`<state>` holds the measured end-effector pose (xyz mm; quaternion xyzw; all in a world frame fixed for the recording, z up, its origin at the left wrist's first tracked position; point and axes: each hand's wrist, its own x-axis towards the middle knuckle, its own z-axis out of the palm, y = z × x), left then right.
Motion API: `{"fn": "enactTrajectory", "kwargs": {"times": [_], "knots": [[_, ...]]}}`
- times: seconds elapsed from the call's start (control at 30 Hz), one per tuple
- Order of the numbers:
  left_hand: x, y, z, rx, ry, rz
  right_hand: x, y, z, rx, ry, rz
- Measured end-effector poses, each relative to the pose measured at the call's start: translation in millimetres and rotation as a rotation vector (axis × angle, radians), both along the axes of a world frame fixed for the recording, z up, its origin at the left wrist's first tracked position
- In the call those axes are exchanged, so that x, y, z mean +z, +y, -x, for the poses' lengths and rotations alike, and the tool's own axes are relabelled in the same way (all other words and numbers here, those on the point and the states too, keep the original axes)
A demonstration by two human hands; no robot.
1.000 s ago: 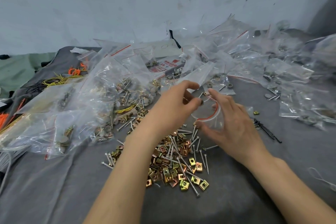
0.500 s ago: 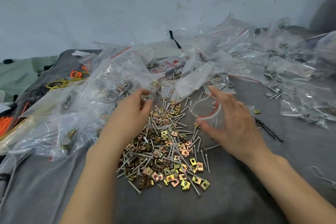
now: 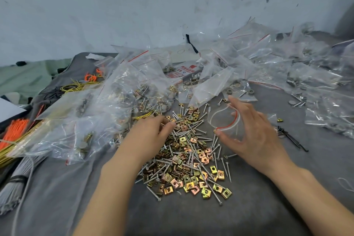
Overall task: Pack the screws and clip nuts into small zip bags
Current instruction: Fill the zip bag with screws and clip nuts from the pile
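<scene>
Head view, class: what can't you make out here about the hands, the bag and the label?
All in the head view.
Left hand: whether its fingers pinch anything; the tips are buried in the pile.
Zip bag in the right hand: contents; the clear film is too faint.
Red label: print too small, bags overlap it.

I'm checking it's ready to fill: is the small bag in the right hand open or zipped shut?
Open. On the bag, the red and white zip strips bow apart in a loop; the right hand holds it.

Left hand (image 3: 149,137) on screw pile (image 3: 188,156); right hand (image 3: 257,137) holds bag (image 3: 227,121).
</scene>
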<state>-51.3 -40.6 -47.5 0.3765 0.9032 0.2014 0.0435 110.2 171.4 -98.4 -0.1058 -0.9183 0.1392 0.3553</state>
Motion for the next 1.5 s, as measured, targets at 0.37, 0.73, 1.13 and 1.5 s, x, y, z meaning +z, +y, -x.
{"fn": "enactTrajectory", "kwargs": {"times": [0.37,0.73,1.13,1.5], "knots": [[-7,22,-14,0.048,0.116,0.185,-3,-1,3,0.023,0.011,-0.058],[-9,28,-16,0.042,0.15,0.247,-4,-1,2,0.024,-0.017,-0.012],[-8,22,-14,0.016,0.082,0.099,-3,-1,0,0.027,-0.01,-0.015],[-6,16,-12,0.032,0.01,-0.116,-5,-1,0,0.02,-0.008,-0.013]]}}
